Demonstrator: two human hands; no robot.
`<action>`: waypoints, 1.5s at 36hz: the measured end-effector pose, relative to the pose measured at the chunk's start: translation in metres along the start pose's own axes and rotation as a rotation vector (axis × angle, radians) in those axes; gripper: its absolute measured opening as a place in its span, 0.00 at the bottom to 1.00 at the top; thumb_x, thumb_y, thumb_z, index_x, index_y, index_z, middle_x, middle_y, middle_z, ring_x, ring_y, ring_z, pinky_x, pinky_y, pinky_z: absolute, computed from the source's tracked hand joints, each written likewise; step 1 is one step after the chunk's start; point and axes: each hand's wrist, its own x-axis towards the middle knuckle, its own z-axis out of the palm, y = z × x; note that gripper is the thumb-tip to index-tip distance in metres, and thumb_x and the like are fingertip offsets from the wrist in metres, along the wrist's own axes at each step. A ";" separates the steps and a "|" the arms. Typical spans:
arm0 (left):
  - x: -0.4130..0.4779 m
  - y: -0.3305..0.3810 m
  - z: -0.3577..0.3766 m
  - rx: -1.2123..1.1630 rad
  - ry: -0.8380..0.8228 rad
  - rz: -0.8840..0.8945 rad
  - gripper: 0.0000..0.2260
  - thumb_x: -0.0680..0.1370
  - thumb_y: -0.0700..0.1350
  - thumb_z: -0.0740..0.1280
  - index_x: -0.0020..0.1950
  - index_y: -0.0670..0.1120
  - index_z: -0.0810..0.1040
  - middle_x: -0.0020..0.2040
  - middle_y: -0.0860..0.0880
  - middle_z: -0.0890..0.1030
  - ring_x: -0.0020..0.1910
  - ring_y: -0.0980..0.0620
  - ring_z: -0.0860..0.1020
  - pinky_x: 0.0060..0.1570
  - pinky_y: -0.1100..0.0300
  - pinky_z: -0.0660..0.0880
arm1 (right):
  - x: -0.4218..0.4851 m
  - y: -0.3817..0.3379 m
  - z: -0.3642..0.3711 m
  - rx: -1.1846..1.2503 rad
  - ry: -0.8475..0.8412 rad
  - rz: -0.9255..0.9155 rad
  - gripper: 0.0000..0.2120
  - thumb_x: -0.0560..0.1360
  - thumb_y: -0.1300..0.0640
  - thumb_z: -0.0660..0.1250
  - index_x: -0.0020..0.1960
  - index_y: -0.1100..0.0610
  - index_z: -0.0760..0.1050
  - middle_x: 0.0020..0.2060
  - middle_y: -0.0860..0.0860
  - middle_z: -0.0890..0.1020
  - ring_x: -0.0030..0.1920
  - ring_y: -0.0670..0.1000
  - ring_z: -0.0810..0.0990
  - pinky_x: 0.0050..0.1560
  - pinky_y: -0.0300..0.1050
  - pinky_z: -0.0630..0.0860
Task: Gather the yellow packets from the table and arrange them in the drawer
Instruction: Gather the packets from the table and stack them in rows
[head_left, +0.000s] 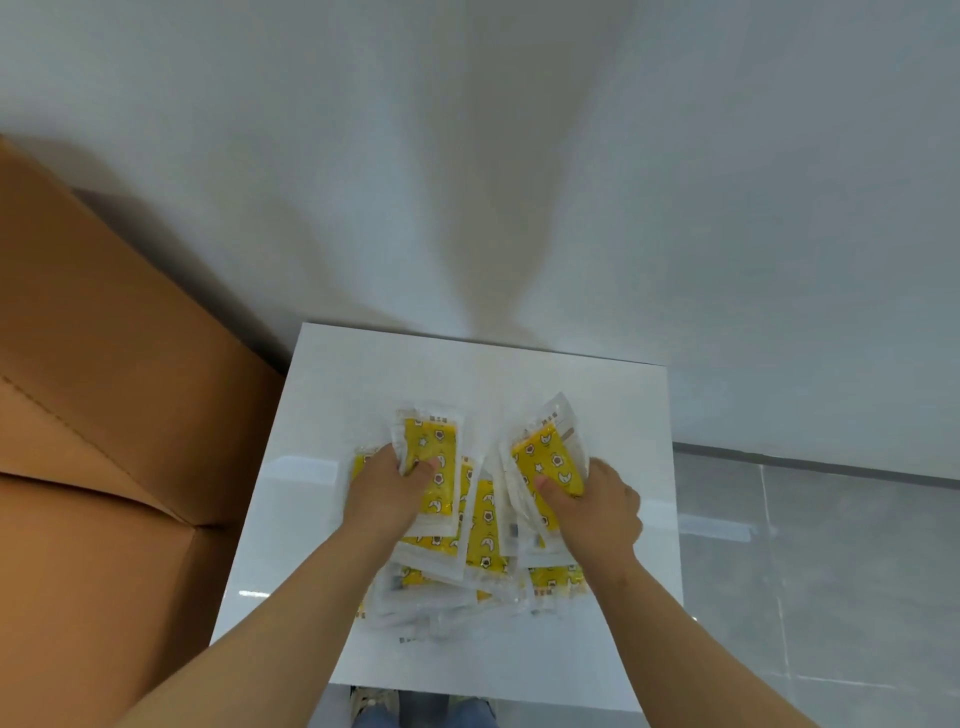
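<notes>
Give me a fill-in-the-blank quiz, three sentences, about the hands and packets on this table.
The left hand grips a ____ packet.
The right hand grips another packet; more lie in a pile on the ____ table.
The cardboard box stands on the table's ____ side.
Missing words: yellow, white, left.

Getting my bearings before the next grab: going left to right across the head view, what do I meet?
Box → left hand → left packet → pile → right packet → right hand → floor.
</notes>
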 end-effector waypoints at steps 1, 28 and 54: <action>0.002 0.000 0.002 0.136 0.037 0.005 0.13 0.78 0.52 0.64 0.56 0.45 0.76 0.56 0.46 0.78 0.56 0.47 0.74 0.53 0.55 0.71 | 0.001 -0.001 -0.002 -0.052 0.004 0.005 0.22 0.73 0.41 0.66 0.60 0.53 0.75 0.67 0.51 0.70 0.68 0.58 0.65 0.65 0.58 0.66; -0.025 0.015 0.009 0.128 0.074 0.038 0.11 0.75 0.49 0.68 0.53 0.43 0.78 0.51 0.46 0.80 0.54 0.45 0.78 0.55 0.49 0.75 | -0.019 -0.002 -0.033 -0.083 -0.012 0.005 0.11 0.74 0.44 0.64 0.41 0.51 0.71 0.40 0.47 0.75 0.55 0.51 0.69 0.53 0.46 0.60; -0.114 0.088 -0.051 -0.467 0.085 0.019 0.03 0.78 0.49 0.65 0.44 0.52 0.75 0.45 0.49 0.82 0.47 0.46 0.80 0.54 0.47 0.76 | -0.084 -0.045 -0.120 1.277 -0.313 0.092 0.05 0.75 0.58 0.66 0.50 0.54 0.77 0.39 0.52 0.86 0.41 0.53 0.84 0.41 0.51 0.79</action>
